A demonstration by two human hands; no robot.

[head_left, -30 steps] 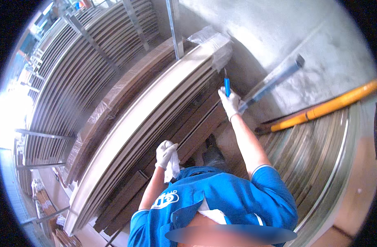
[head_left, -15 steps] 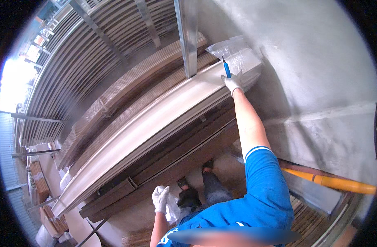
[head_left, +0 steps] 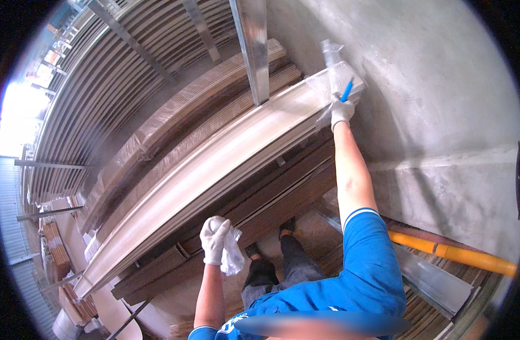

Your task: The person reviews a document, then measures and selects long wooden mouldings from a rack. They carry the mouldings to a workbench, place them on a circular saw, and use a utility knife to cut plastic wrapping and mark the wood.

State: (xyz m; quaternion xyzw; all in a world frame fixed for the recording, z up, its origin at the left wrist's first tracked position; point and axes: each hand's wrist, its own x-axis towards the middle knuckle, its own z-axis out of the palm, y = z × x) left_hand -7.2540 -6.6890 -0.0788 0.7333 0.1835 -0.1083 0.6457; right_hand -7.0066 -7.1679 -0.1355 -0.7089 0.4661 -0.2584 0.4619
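Note:
A stack of long pale boards (head_left: 214, 158) runs diagonally across the view, its far right end partly wrapped in clear plastic film (head_left: 332, 54). My gloved right hand (head_left: 341, 110) is closed at that end, gripping a slim blue utility knife (head_left: 347, 92) that points up. Film lies bunched around those fingers; whether they also pinch it is hidden. Nearer my body, my gloved left hand (head_left: 214, 238) is closed on a crumpled piece of clear plastic film (head_left: 232, 258), which hangs beside the wrist.
Wrapped brown ribbed boards (head_left: 175, 119) lie behind the pale stack, and dark brown planks (head_left: 226, 226) lie low in front. A metal post (head_left: 251, 56) rises beside the stack. The grey wall (head_left: 430, 90) stands right, with a yellow pipe (head_left: 453, 255) near its base.
My right hand has moved right along the board end with the knife, and the film there now stands bunched upward. My left hand has risen slightly, bringing its crumpled film along.

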